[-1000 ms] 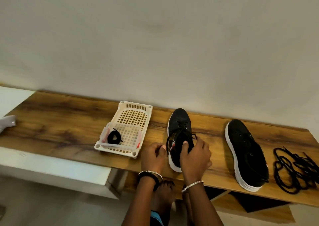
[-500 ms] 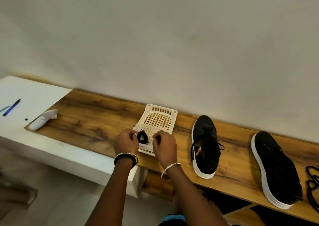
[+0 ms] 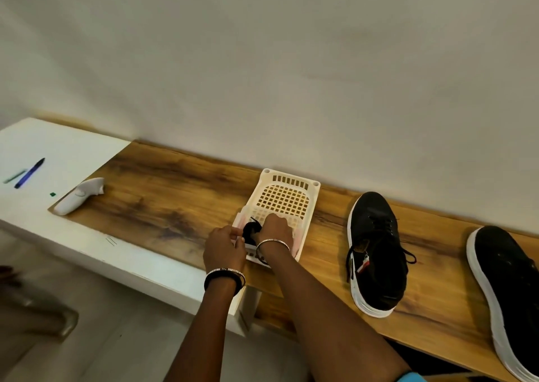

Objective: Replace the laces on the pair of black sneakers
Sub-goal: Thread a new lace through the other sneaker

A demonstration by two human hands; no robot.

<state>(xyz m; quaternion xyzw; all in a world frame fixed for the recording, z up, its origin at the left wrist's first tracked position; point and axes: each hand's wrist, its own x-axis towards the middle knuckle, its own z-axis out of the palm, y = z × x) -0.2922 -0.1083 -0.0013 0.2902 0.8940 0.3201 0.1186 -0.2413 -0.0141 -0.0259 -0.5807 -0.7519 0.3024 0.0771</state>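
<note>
A small coiled bundle of black shoelace [image 3: 249, 230] sits between a person's two hands at the near end of a cream perforated plastic basket [image 3: 287, 178], just above the basket's floor. The left hand [image 3: 224, 249] pinches the bundle's left side with thumb and forefinger. The right hand [image 3: 275, 230] curls its fingers over the bundle's right side, though how far they close around it is hidden. A black band and a thin silver bangle circle the left wrist, and a silver bangle circles the right.

The basket rests on a wood-grain desk [image 3: 175, 195] set against a plain pale wall. To the basket's right stands a black canvas sneaker with a white sole [image 3: 376, 279], toe toward the wall. Black laces are threaded through its eyelets, with loose ends trailing over its sides onto the desk, and a small red-and-white tag hangs near its opening. Further right lies a second black white-soled sneaker [image 3: 509, 279], partly cut off by the frame's edge.

At the desk's far left end lies a white handheld plastic device [image 3: 80, 196]. Beyond it, on an adjoining white surface [image 3: 67, 145], lies a blue pen [image 3: 30, 172].
</note>
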